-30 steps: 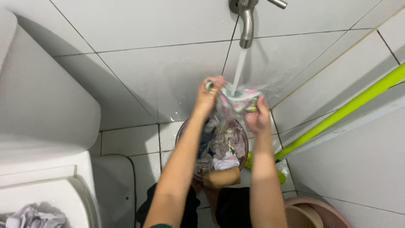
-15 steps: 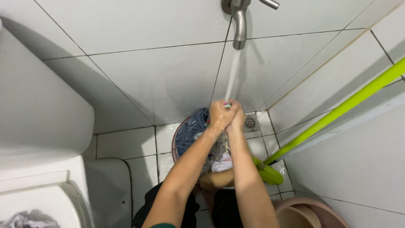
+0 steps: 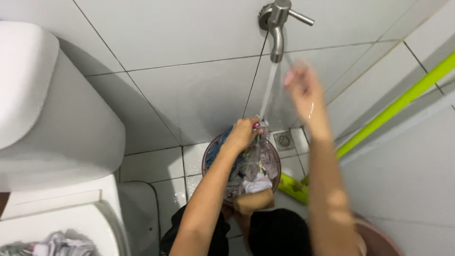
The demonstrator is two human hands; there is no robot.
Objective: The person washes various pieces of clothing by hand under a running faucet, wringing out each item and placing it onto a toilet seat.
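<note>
Your left hand [image 3: 243,134] is closed in a fist around a bunched, wet piece of cloth [image 3: 259,129], holding it right in the stream of water [image 3: 268,90] that falls from the metal tap [image 3: 276,28] on the tiled wall. The rest of the laundry [image 3: 251,170] hangs and piles just below that hand, inside a round reddish basin [image 3: 206,156] on the floor. Your right hand [image 3: 302,85] is raised above and to the right of the left one, just beside the tap spout; it is blurred, holds nothing, and its fingers look loosely spread. Beyond the right hand a lime-green pole [image 3: 393,106] slants along the wall. Well to the left of your left hand stands a white toilet [image 3: 52,142].
</note>
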